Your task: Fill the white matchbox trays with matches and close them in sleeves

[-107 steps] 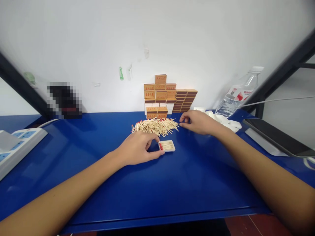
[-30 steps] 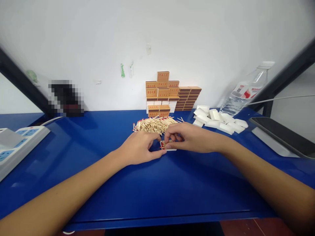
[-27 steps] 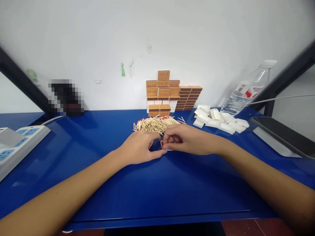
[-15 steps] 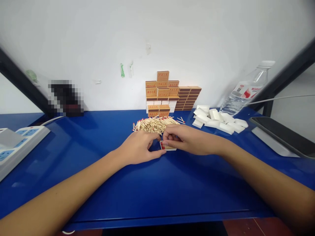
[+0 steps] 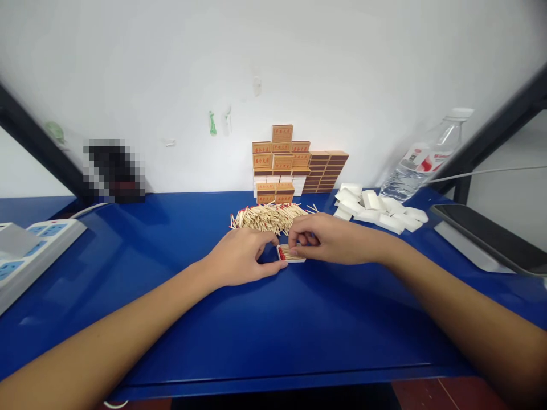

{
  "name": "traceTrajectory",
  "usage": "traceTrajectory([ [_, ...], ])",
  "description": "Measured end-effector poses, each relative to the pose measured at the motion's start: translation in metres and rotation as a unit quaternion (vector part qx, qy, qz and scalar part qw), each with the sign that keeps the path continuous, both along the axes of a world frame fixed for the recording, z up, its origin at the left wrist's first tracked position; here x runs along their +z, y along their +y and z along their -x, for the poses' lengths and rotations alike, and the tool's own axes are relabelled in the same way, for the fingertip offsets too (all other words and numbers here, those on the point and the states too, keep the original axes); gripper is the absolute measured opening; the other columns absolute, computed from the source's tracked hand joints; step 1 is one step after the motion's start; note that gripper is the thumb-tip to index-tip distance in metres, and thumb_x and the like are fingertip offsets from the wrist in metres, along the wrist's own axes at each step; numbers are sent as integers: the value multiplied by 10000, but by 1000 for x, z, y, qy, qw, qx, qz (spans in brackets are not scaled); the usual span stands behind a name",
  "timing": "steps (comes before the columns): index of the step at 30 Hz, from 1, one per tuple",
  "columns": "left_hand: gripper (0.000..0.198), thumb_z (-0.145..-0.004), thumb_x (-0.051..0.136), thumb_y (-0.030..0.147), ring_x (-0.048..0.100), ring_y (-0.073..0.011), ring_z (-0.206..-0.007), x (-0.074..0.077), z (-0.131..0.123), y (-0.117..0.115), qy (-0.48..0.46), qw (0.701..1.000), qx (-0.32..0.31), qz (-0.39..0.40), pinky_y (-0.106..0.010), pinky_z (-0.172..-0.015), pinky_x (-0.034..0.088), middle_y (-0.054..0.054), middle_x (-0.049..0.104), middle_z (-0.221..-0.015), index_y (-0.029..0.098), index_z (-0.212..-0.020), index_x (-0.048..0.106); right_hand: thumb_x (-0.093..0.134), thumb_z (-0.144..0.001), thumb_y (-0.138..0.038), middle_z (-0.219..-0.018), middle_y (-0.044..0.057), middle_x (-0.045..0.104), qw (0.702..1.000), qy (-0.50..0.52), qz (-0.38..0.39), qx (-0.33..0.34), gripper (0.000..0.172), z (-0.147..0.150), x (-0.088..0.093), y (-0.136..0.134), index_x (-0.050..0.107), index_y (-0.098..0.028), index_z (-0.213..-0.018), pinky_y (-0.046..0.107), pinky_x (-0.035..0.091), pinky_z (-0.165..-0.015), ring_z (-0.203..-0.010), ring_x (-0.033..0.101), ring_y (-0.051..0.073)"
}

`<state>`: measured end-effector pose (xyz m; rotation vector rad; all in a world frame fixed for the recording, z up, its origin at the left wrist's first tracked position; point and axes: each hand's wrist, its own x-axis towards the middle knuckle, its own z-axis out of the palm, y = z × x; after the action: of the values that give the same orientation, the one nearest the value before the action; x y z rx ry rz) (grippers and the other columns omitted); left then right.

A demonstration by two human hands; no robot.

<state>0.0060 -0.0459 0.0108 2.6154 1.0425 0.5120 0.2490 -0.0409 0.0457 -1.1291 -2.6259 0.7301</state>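
Note:
A small white matchbox tray (image 5: 292,260) lies on the blue table, with red-headed matches (image 5: 282,253) inside it. My left hand (image 5: 243,256) grips the tray's left end, thumb at the near corner and index finger at the far one. Over the tray's right part is my right hand (image 5: 327,239), its fingers curled and thumb and fingertips closed down at the matches. Whatever those fingertips pinch is hidden. Just behind both hands spreads a heap of loose matches (image 5: 269,217).
Stacked matchboxes (image 5: 282,146) stand against the wall. White empty trays (image 5: 370,206) are piled to their right, near a tilted water bottle (image 5: 421,162). A phone (image 5: 491,236) rests at the far right. At the left edge lies a power strip (image 5: 60,233).
My right hand has shifted slightly right and back along the tray, uncovering more of the match heads. My left hand keeps its hold on the tray's left end.

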Motion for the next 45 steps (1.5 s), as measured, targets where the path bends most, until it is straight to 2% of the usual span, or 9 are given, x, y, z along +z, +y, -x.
traceTrajectory([
  [5,319,-902,708,510,521,-106,-540,1,0,0,-4,1000,-3,-6,-260,-547,321,46,603,-627,197,-963,730,649,-921,-379,-780,16,630,1000,19,2,-13,200,-4,8,2,725,-201,-872,291,384,-613,-678,524,146],
  [8,323,-906,705,509,532,-106,-539,1,0,0,-10,1000,-9,-2,-259,-549,330,49,601,-620,207,-1011,751,626,-926,-404,-706,11,623,988,23,-74,-136,229,-20,9,17,716,-207,-853,308,373,-603,-650,528,159],
  [11,322,-905,707,509,535,-106,-534,0,0,0,-15,1000,-13,-3,-257,-548,336,49,597,-614,210,-1014,760,639,-903,-360,-722,40,670,945,-57,-162,-277,197,-39,1,38,697,-203,-798,337,364,-608,-658,562,189],
  [14,326,-905,708,506,531,-104,-526,0,0,0,-23,999,-19,-12,-258,-549,342,53,584,-601,202,-1012,756,659,-877,-308,-777,65,721,929,-121,-157,-312,155,-52,-12,54,686,-207,-761,350,386,-627,-693,602,213],
  [24,326,-903,707,510,536,-107,-534,3,-1,-3,-12,1000,-12,-5,-264,-544,334,42,611,-625,207,-1008,762,619,-875,-274,-732,62,721,953,-131,-133,-237,183,-57,-32,68,655,-215,-706,340,406,-651,-663,613,203],
  [29,322,-899,705,512,537,-115,-542,2,-1,-2,-8,1000,0,-4,-265,-545,329,41,611,-628,214,-1011,757,584,-923,-411,-793,76,711,970,-77,-117,-200,246,-56,-16,58,672,-203,-827,334,409,-648,-691,588,198],
  [33,312,-898,705,506,535,-120,-546,1,-1,-1,0,1000,9,-11,-268,-543,318,37,609,-624,209,-982,750,572,-949,-525,-813,54,669,991,1,-59,-122,346,-37,2,33,674,-197,-907,319,391,-642,-693,542,178],
  [38,305,-899,709,497,539,-121,-549,1,-1,-1,-7,1000,8,-16,-263,-545,322,32,616,-629,202,-968,744,602,-956,-406,-840,35,645,1000,-8,7,-27,217,-11,5,4,673,-208,-902,297,375,-639,-714,520,164],
  [45,325,-902,701,512,539,-124,-549,0,-1,-1,-3,1000,4,-17,-266,-550,338,33,606,-624,208,-1000,755,598,-939,-353,-829,33,668,999,-25,10,-22,186,-9,7,2,696,-217,-861,299,381,-630,-697,545,159],
])
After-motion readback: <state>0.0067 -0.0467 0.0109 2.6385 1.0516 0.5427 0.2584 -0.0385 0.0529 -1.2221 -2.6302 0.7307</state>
